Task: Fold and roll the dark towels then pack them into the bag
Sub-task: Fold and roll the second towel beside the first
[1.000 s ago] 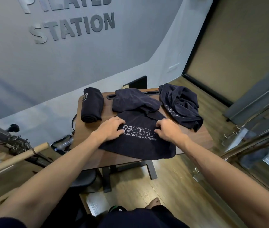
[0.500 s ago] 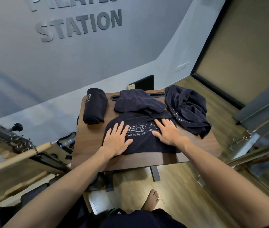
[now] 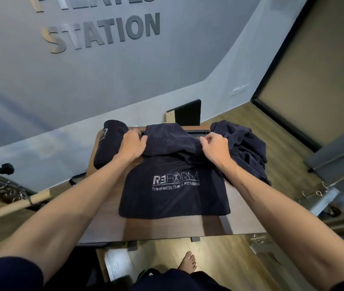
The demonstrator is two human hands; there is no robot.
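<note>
The dark navy towel with white printed logo (image 3: 174, 185) lay flat on the brown wooden table (image 3: 108, 227). The left hand (image 3: 132, 144) and right hand (image 3: 215, 147) each pinched its bunched far portion, fingers curled around the fabric.

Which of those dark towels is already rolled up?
The rolled towel at the table's far left, a tight cylinder. The logo towel in the middle lies flat with both hands gripping its far end, and the crumpled towel on the right is a loose heap.
</note>
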